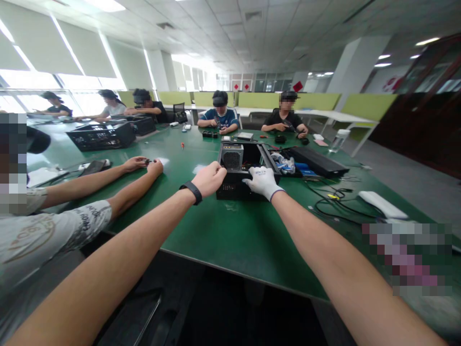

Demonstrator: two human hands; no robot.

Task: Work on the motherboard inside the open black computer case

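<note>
A black computer case [234, 191] lies on the green table in front of me, its upper side uncovered. Inside it, at the left, sits a grey power supply [232, 158] with a round fan grille. My left hand [209, 179], bare and with a black band at the wrist, is closed at the case's near left corner; its fingertips are partly hidden. On the near edge, further right, my right hand [264, 181] in a white glove grips the rim, fingers over the top and thumb on the front.
Right of the case lie a black panel [317, 161], a bundle of cables [284, 163] and a loose black cord [324, 211]. A clear bottle [338, 141] stands beyond. At my left, a co-worker's hands [144, 164] hold a small part. Another black case [103, 135] stands further back.
</note>
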